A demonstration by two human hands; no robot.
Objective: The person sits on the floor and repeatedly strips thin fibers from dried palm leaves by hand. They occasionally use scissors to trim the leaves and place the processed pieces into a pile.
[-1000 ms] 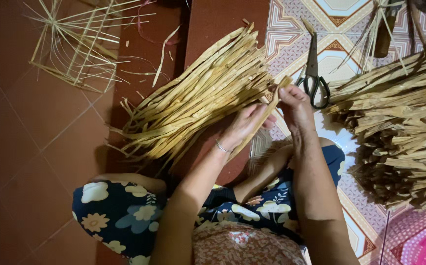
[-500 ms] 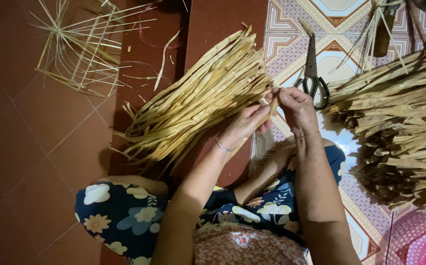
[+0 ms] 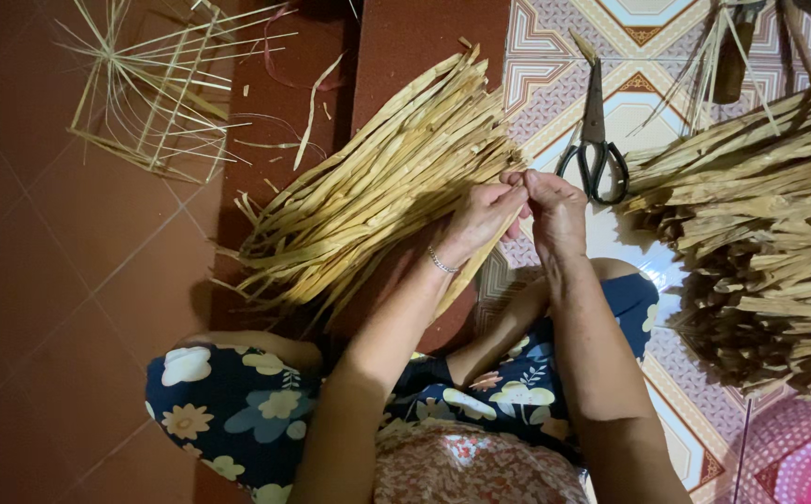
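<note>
I sit on the floor with my legs folded. A fan-shaped pile of pale dried leaf strips (image 3: 377, 187) lies in front of me, slanting from lower left to upper right. My left hand (image 3: 482, 217) pinches one strip (image 3: 471, 266) at the pile's right edge, and the strip runs down under my wrist. My right hand (image 3: 555, 210) meets the left at the fingertips and grips the same strip's upper end.
Black-handled scissors (image 3: 595, 140) lie just past my hands on the patterned tile. A large heap of bundled dried leaves (image 3: 760, 252) fills the right side. A loose woven frame of thin strips (image 3: 148, 89) lies at the far left on red tile. A pink mat (image 3: 802, 457) shows at bottom right.
My two hands have drawn closer together at the strip's upper end, and the left hand has curled tighter onto it. The pile has not moved.
</note>
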